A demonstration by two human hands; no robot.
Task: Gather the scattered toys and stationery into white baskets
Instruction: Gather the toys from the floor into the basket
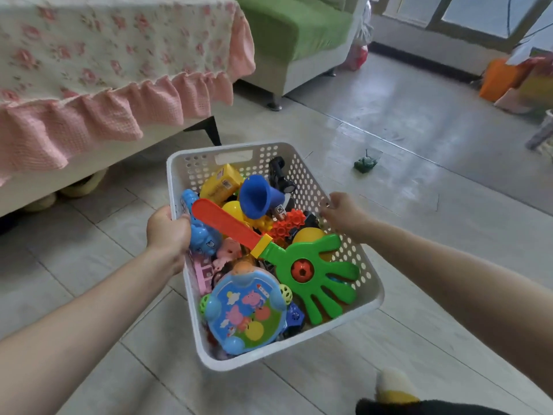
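Observation:
A white perforated basket (pixel 302 172) full of toys is held above the tiled floor. My left hand (pixel 167 232) grips its left rim, my right hand (pixel 344 212) grips its right rim. Inside lie a green hand-shaped clapper with an orange handle (pixel 311 271), a blue horn (pixel 257 196), a round blue cartoon drum (pixel 248 313), a yellow box (pixel 221 182), a blue toy (pixel 200 235) and red gear pieces (pixel 287 224). A small dark green toy (pixel 365 163) sits alone on the floor beyond the basket.
A sofa with a floral, pink-ruffled cover (pixel 89 85) fills the upper left; a green-cushioned seat (pixel 293 31) stands behind it. Orange and coloured items (pixel 505 79) crowd the far right. A black and yellow plush (pixel 398 396) lies at the bottom edge.

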